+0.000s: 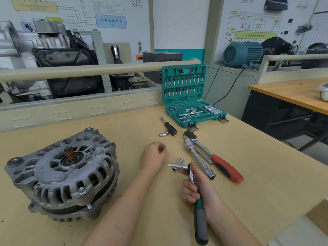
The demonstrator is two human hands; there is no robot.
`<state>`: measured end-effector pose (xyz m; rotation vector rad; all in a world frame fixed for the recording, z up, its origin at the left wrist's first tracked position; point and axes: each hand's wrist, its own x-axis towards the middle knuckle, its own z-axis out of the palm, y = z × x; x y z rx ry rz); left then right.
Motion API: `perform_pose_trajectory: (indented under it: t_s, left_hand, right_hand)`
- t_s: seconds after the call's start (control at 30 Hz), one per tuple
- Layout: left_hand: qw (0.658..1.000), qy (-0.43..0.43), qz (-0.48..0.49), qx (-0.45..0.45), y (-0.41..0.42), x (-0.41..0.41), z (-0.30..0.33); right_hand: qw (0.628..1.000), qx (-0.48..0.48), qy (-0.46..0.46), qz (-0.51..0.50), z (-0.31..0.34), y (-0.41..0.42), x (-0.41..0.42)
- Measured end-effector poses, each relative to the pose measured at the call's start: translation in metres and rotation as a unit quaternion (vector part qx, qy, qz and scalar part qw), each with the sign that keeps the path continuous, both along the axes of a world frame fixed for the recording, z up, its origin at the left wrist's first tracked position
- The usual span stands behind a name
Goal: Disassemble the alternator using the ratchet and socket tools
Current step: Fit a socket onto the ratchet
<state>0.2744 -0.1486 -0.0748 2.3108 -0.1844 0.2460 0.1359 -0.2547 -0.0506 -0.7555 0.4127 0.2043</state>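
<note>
Gripping green ratchet (198, 201), right hand (197, 189); left hand (153, 155) fisted beside alternator (65, 174).

**An automotive training workshop**

A vehicle teaching workshop is indicated: wiring diagrams (255, 23) are mounted on wall panels, a cutaway gearbox (40, 55) and a blue electric motor (243, 53) are displayed on stands, and an open socket set (188, 96) is laid on the workbench (124, 121).

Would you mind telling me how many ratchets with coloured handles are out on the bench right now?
2. The green-handled ratchet is gripped in the right hand; the red-handled ratchet lies on the bench beside the open socket case. Others may sit hidden in the case.
</note>
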Motion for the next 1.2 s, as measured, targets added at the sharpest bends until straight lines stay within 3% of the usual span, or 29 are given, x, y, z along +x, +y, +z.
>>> perform_pose_trajectory:
  t_s: [0.17, 0.37, 0.73, 1.0, 1.1, 1.2]
  left_hand:
    - [0.991, 0.047, -0.127, -0.012, -0.003, -0.013, 0.001]
    - [0.974, 0.017, -0.176, 0.141, -0.013, -0.021, 0.01]
    - [0.979, 0.013, -0.135, 0.152, -0.024, -0.023, 0.007]
    - [1.0, -0.016, 0.024, -0.007, -0.013, 0.011, 0.009]
    - [0.994, -0.057, 0.015, 0.096, -0.01, 0.037, 0.005]
    - [0.978, -0.03, -0.044, 0.204, -0.016, 0.059, 0.002]
  right_hand:
    - [0.997, 0.053, 0.024, -0.048, 0.002, -0.004, 0.0]
    - [0.994, 0.078, 0.024, -0.067, 0.004, -0.004, -0.001]
    - [0.993, 0.082, 0.027, -0.077, 0.005, -0.002, -0.003]
    - [0.994, 0.074, 0.024, -0.078, 0.004, -0.002, -0.002]
    - [0.995, 0.061, 0.023, -0.077, 0.002, -0.001, 0.001]
    - [0.995, 0.051, 0.021, -0.078, 0.0, -0.001, 0.004]
